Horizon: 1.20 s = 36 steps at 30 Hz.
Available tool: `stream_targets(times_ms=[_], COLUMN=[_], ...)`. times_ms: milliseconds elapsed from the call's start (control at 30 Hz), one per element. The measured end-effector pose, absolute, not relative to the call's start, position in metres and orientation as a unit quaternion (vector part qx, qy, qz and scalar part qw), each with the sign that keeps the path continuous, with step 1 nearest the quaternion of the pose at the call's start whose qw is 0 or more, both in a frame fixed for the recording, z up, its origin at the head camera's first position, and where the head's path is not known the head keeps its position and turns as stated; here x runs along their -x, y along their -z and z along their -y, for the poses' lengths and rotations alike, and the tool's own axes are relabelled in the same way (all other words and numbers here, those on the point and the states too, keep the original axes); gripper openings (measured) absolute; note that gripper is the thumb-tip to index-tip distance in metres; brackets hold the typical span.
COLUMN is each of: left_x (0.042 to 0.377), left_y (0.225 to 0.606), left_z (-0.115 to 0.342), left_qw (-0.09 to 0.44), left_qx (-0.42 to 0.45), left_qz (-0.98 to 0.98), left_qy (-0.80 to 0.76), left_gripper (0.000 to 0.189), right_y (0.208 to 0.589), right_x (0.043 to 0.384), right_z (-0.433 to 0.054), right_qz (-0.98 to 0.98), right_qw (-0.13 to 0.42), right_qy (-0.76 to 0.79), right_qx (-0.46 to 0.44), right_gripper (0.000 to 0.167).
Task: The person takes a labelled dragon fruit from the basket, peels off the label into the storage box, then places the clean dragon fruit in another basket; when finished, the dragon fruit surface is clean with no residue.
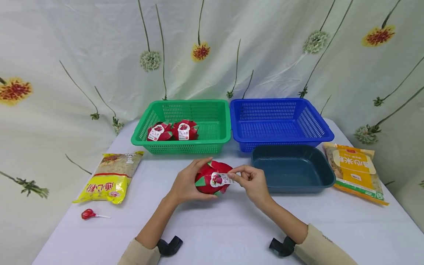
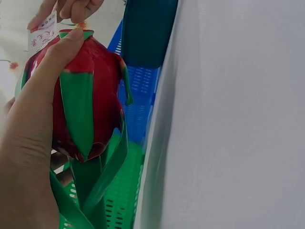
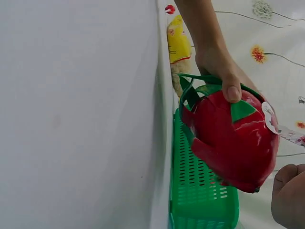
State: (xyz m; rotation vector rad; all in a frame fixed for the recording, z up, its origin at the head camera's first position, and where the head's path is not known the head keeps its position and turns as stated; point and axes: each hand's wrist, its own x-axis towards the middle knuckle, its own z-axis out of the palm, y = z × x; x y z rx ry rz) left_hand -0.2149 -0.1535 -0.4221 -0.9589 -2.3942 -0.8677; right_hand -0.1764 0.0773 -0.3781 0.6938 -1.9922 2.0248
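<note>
Over the middle of the table, my left hand [image 1: 185, 184] grips a red dragon fruit [image 1: 212, 190] with green scales, thumb on the near side and fingers round the far side. A white printed sticker [image 1: 221, 179] is attached to the fruit at one end; its other end stands away from the skin. My right hand [image 1: 255, 184] pinches that loose end between thumb and forefinger. In the right wrist view the sticker [image 3: 286, 134] stretches off the fruit [image 3: 233, 148] as a strip. Long green leaf tips [image 2: 107, 181] hang from the fruit's end in the left wrist view.
Behind the hands, a green basket [image 1: 185, 148] holds two labelled dragon fruits [image 1: 193, 131]. A blue basket [image 1: 281, 140] adjoins it, with a dark teal tub [image 1: 294, 189] in front. Food bags lie left [image 1: 114, 176] and right [image 1: 356, 171]; a red lollipop [image 1: 88, 214] lies front left.
</note>
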Motion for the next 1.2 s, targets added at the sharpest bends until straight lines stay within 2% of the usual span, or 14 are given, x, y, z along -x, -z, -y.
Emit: stream_targets(times_ms=[233, 433, 500, 567, 667, 800, 1033, 1200], left_x=[0.213, 0.214, 0.214, 0.214, 0.214, 0.215, 0.215, 0.216], left_y=[0.421, 0.423, 0.425, 0.426, 0.428, 0.432, 0.438, 0.438], left_z=[0.15, 0.147, 0.147, 0.147, 0.148, 0.149, 0.149, 0.147], left_qw=[0.191, 0.199, 0.194, 0.189, 0.183, 0.178, 0.176, 0.168], left_qx=[0.346, 0.349, 0.349, 0.349, 0.346, 0.34, 0.333, 0.332], left_qz=[0.85, 0.86, 0.865, 0.866, 0.867, 0.872, 0.878, 0.881], left_qy=[0.348, 0.313, 0.303, 0.304, 0.309, 0.304, 0.295, 0.291], left_gripper=[0.102, 0.1, 0.1, 0.1, 0.101, 0.102, 0.101, 0.099], right_y=[0.368, 0.352, 0.341, 0.33, 0.321, 0.324, 0.344, 0.365], right_x=[0.161, 0.16, 0.163, 0.168, 0.178, 0.199, 0.243, 0.261], right_z=[-0.082, -0.111, -0.128, -0.146, -0.174, -0.212, -0.261, -0.266], right_qz=[0.684, 0.619, 0.617, 0.631, 0.682, 0.753, 0.828, 0.839], right_qw=[0.117, 0.197, 0.229, 0.232, 0.19, 0.079, -0.117, -0.157], right_qy=[-0.667, -0.691, -0.689, -0.689, -0.679, -0.643, -0.538, -0.506], right_qx=[-0.271, -0.317, -0.303, -0.271, -0.197, -0.12, -0.11, -0.125], right_gripper=[0.006, 0.007, 0.008, 0.007, 0.01, 0.027, 0.042, 0.04])
